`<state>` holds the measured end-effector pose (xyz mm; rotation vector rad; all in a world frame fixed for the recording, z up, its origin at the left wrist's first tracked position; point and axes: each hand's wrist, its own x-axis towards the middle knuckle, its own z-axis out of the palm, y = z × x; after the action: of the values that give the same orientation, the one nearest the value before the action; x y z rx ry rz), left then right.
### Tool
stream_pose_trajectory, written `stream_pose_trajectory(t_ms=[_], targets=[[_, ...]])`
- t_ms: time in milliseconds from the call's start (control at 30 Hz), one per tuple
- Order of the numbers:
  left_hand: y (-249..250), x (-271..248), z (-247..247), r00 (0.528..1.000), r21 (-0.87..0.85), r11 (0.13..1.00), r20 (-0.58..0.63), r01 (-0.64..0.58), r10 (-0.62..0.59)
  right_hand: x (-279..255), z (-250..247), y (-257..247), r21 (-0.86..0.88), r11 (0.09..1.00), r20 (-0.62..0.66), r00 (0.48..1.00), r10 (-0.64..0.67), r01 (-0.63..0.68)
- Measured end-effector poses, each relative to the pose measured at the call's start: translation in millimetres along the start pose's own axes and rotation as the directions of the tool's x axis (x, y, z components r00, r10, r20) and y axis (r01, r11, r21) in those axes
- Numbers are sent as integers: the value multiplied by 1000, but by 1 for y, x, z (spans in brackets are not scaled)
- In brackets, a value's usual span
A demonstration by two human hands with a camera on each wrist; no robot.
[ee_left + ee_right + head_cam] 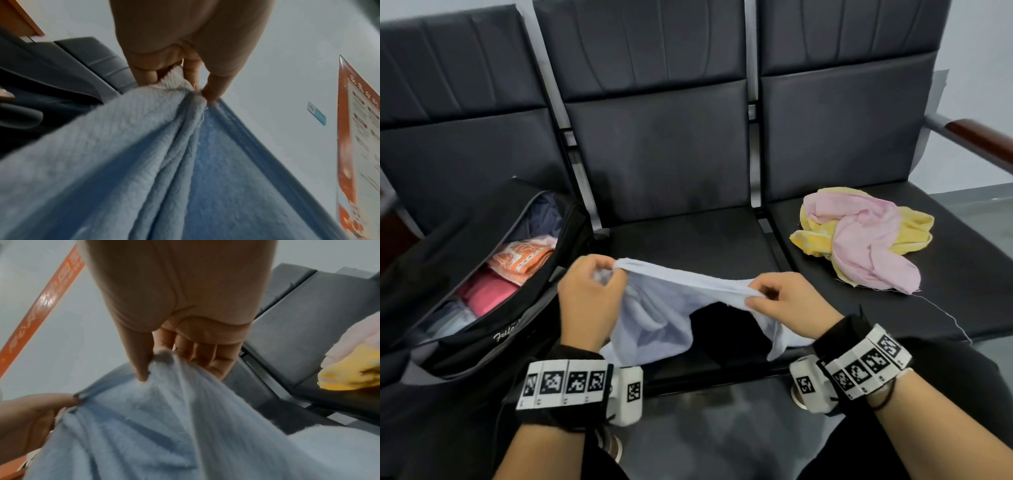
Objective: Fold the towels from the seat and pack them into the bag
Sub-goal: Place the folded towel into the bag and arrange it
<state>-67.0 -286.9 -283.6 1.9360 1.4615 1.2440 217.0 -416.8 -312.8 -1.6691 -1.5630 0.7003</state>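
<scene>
Both hands — left hand (590, 294), right hand (786, 301) — pinch the blue towel (654, 318); bag (465, 274) at nine o'clock part-packed, pink towel (866, 240) and yellow towel (914, 233) at two o'clock unfolded.

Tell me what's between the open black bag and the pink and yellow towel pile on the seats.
In the head view, both hands, left hand and right hand, hold up a pale blue towel over the middle black padded seat.

Dark padded bench (671, 164) with wooden armrest (979, 137) against pale wall (976, 41)

towel (654, 308): fluffy terry cloth | seats (671, 154): smooth matt leatherette
</scene>
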Motion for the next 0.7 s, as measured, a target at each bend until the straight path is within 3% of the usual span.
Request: stream_pose_trajectory(t_ms=[200, 333, 467, 700], targets=[[-12, 18, -28, 986, -73, 996, -154, 47, -58, 6, -6, 1, -184, 983, -179, 983, -46, 13], [-15, 27, -44, 970, -90, 995, -237, 41, -61, 8, -16, 7, -168, 986, -320, 946, -46, -9], [-17, 36, -52, 955, -55, 997, -288, 57, -71, 7, -25, 7, -27, 999, -406, 912, -52, 45], [1, 45, -41, 938, -42, 999, -346, -3, -12, 12, -26, -2, 288, 952, -389, 921, 15, 106]])
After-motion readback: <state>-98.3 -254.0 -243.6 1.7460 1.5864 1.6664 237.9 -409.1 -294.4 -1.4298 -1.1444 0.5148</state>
